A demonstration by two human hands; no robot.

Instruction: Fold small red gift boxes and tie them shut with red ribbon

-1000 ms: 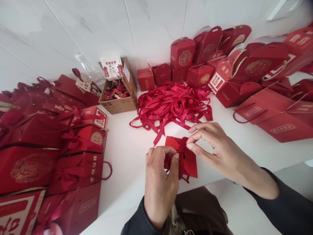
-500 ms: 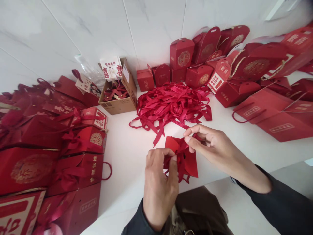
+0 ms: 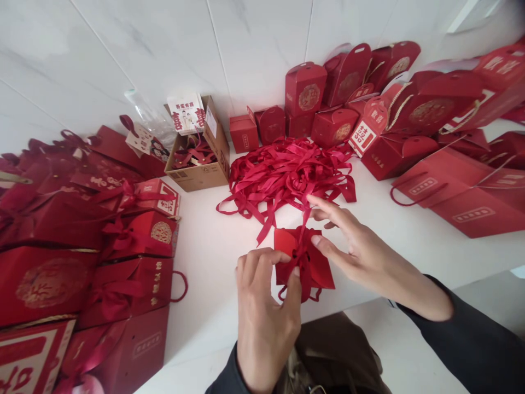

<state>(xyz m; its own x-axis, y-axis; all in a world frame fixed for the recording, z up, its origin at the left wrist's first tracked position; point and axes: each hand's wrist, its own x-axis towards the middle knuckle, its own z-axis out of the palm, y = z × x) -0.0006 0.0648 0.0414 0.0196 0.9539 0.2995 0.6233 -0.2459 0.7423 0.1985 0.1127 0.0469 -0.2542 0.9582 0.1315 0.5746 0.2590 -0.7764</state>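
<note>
A small red gift box stands at the table's front edge, with a red ribbon bow across its top and dark holes showing beside the knot. My left hand is at the box's left side, its thumb and forefinger apart at the bow, the other fingers curled. On the right, my right hand is open, thumb near the box top and forefinger stretched toward the ribbon pile. A ribbon tail runs from the bow up toward that pile. Red cord loops hang at the box's front.
Behind the box lies a heap of loose red ribbons. A cardboard carton holding small red items stands at the back left. Red boxes with bows crowd the left; more red boxes and a large red bag fill the right.
My right hand has let go of the ribbon and spread its fingers, forefinger reaching farther back. The left thumb and forefinger have parted. The bow's tail now points toward the heap.
</note>
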